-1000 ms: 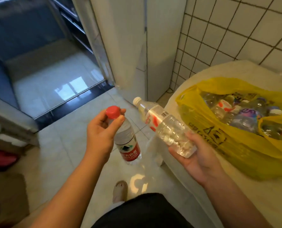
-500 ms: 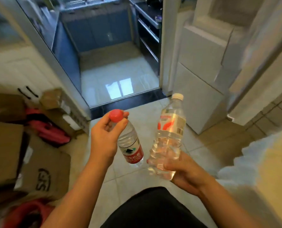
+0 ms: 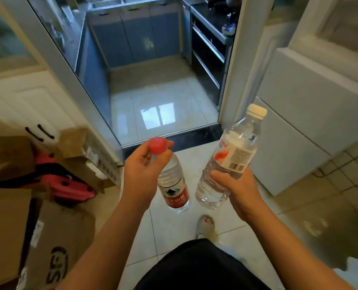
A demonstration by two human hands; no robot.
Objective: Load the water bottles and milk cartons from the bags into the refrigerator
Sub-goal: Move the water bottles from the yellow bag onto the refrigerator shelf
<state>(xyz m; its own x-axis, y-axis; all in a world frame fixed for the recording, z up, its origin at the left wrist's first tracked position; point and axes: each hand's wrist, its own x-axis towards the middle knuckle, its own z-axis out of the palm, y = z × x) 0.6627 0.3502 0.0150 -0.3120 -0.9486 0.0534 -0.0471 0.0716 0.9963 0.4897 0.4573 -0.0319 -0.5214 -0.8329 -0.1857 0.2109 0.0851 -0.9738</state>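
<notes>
Left hand (image 3: pixel 144 170) pinches the neck of the red-capped bottle (image 3: pixel 175 191), clear ribbed plastic with a red label, hanging upright. Right hand (image 3: pixel 237 185) wraps the lower body of the taller white-capped bottle (image 3: pixel 233 151), smooth clear plastic, cap tilted right. The bottles are near each other but apart, over glossy pale floor tiles (image 3: pixel 174 225). Open floor runs far across a dark threshold (image 3: pixel 174 139); creased cardboard boxes (image 3: pixel 54 237) crowd the left and a smooth, square-edged white unit (image 3: pixel 299 132) stands right.

The white-capped bottle (image 3: pixel 234 155), before tilted toward 10 o'clock, now stands almost upright; the yellow bag at 3 o'clock leaves view.
</notes>
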